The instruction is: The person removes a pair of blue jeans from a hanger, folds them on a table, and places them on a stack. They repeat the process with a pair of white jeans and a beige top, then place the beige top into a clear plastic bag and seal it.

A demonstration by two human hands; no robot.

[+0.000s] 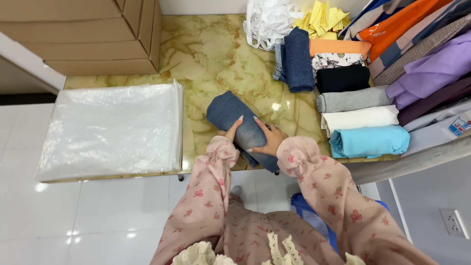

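A: Status on the blue roll (240, 128)?

B: Looks nearly rolled. It's a tight denim-blue cylinder lying diagonally on the worktop (211, 54), near the front edge. A short loose tail of cloth shows at the near end, by the wrists, so I'd judge the last bit isn't tucked yet.

A: Hands?

B: Both on it. Left hand (231, 131) clasps the roll from its left side, fingers curled over the top. Right hand (269, 139) grips the right side, fingers (259, 122) spread across the cloth. Neither is released.

A: What's finished around it?

B: A column of rolls (360, 120) at the right: black, grey, white, turquoise, touching one another. Another blue roll (297, 59) stands apart behind. A bag stack (110, 130) sits left, well apart from the hands, untouched as far as I can see.

A: Cloth condition?

B: Even, no visible creases, heathered blue, soft-looking knit.
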